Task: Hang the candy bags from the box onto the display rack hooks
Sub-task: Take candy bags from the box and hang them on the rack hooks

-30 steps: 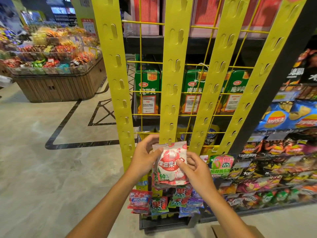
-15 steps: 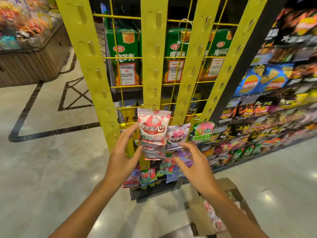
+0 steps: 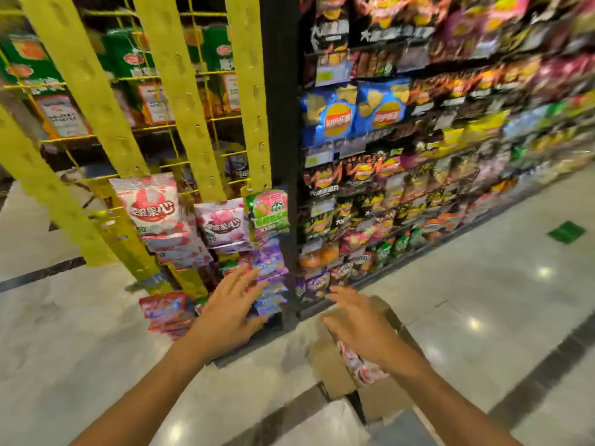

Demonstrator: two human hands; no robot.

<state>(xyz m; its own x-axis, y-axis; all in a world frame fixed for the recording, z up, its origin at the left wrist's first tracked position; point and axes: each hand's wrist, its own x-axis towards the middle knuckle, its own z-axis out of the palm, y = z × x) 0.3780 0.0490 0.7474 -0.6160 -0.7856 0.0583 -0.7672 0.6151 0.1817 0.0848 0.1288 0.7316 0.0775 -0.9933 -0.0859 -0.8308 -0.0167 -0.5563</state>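
Observation:
A white-and-red candy bag (image 3: 149, 206) hangs on the yellow display rack (image 3: 180, 101), above a stack of similar bags. A pink bag (image 3: 223, 222) and a green bag (image 3: 269, 209) hang to its right. On the floor at lower right stands a cardboard box (image 3: 335, 365) with pink candy bags (image 3: 362, 368) inside. My left hand (image 3: 228, 312) is empty with fingers spread, low in front of the rack's bottom bags. My right hand (image 3: 360, 321) is empty too, fingers apart, just above the box. The view is blurred by motion.
A black post (image 3: 278, 123) divides the rack from long shelves of snack bags (image 3: 418, 140) on the right. Green cartons (image 3: 29, 59) sit behind the yellow grid. Shiny tiled floor (image 3: 483, 300) with dark stripes surrounds the box.
Both hands let go of the white-and-red bag, which now hangs on the rack, and dropped down and right toward the box. The view swung right and downward.

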